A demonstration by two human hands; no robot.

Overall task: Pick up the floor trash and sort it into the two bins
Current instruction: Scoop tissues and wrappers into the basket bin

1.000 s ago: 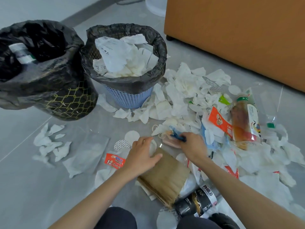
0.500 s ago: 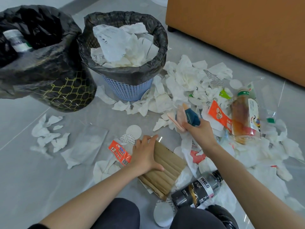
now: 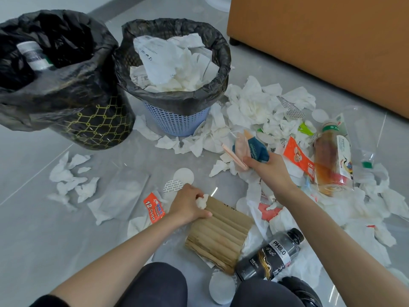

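Observation:
Two bins with black liners stand at the far left: a dark bin [image 3: 93, 127] holding a bottle, and a blue basket bin [image 3: 177, 120] heaped with white tissue. My right hand [image 3: 269, 168] is raised above the floor and grips a bundle of wrappers [image 3: 250, 149], teal, pink and clear. My left hand [image 3: 188, 203] lies at the near corner of a brown corrugated cardboard piece [image 3: 221, 235], its fingers curled round a small white tissue wad [image 3: 202, 201]. White tissues [image 3: 254, 105] lie scattered across the grey floor.
A black PH8.0 bottle [image 3: 272, 255] lies by my knees. An amber drink bottle [image 3: 332, 160] and orange wrappers [image 3: 298, 158] lie at right, another orange wrapper [image 3: 153, 208] at left. An orange-brown cabinet [image 3: 321, 45] stands behind. Torn tissue bits [image 3: 70, 176] lie left.
My right hand has lifted the wrapper bundle off the floor and moved it up toward the bins. My left hand's fingers have closed round a small tissue wad at the cardboard's corner.

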